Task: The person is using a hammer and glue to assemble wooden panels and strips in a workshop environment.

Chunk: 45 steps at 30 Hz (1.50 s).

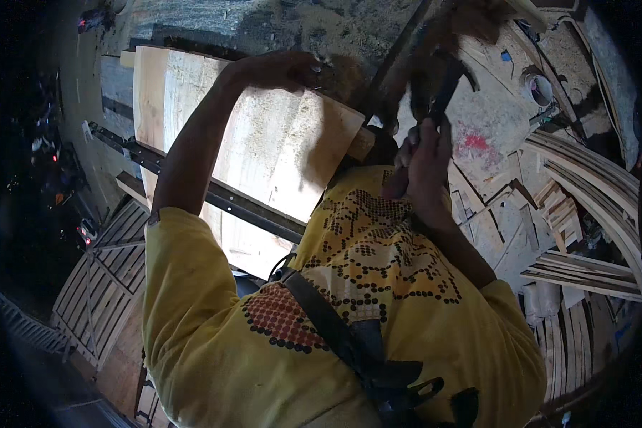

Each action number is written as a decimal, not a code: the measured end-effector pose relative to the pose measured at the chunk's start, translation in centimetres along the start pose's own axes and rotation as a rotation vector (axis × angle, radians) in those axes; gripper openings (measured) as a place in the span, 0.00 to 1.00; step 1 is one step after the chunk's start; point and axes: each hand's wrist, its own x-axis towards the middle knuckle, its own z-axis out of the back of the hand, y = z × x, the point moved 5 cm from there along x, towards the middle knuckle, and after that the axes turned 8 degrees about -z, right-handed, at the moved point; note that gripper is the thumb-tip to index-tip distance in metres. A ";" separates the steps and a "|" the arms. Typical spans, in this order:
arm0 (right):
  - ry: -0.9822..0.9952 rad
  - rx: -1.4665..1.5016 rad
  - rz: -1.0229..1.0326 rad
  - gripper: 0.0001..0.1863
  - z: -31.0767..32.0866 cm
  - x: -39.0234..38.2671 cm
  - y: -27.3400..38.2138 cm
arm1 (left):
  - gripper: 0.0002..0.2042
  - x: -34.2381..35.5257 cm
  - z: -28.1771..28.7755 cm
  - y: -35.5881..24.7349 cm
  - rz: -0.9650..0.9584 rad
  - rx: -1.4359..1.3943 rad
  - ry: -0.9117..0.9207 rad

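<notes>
A worker in a yellow shirt patterned with dark dots leans over a pale wooden panel, a hammer in the right hand. The fingers of that hand are wrapped around the handle, and the hammer's dark head points away from the body, beyond the panel's right-hand end and above the littered floor. The left hand reaches across to the panel's far edge, its fingers bent (whether they pinch anything small cannot be told in the shadow). The panel lies before the worker, partly in bright light and dusted with sawdust near its far side; a dark metal bar crosses it beneath the left forearm. A black strap runs diagonally over the shirt. To the right, long wooden strips are stacked near a pile of short offcuts, while a round pail sits farther off, beyond a red patch on the floor. At left is a slatted wooden frame.
</notes>
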 end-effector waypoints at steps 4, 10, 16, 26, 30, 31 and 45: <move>0.209 -0.818 0.156 0.16 -2.2 -0.4 -3.8 | 0.29 0.1 0.3 0.9 -0.027 -0.091 0.043; -0.024 -0.114 0.076 0.11 -1.0 -0.4 -0.6 | 0.29 -0.8 -0.1 0.9 -0.160 -0.053 -0.024; 0.248 -0.744 0.272 0.10 -2.8 -0.9 -3.7 | 0.28 -1.1 -0.7 -0.7 0.031 0.062 0.028; 0.321 -0.674 -0.142 0.11 -5.1 -2.0 -4.3 | 0.33 -0.6 -0.1 1.1 0.027 0.018 -0.116; 0.127 -0.467 -0.090 0.12 -3.2 -0.7 -2.0 | 0.33 -1.2 -0.2 1.0 -0.064 0.114 -0.152; 0.023 -0.295 -0.006 0.12 -2.3 -0.2 -1.6 | 0.31 -0.9 -0.1 0.7 -0.066 0.214 -0.134; 0.069 -1.309 0.552 0.23 -3.3 5.6 3.9 | 0.33 -0.9 -0.1 0.1 -0.031 0.221 -0.200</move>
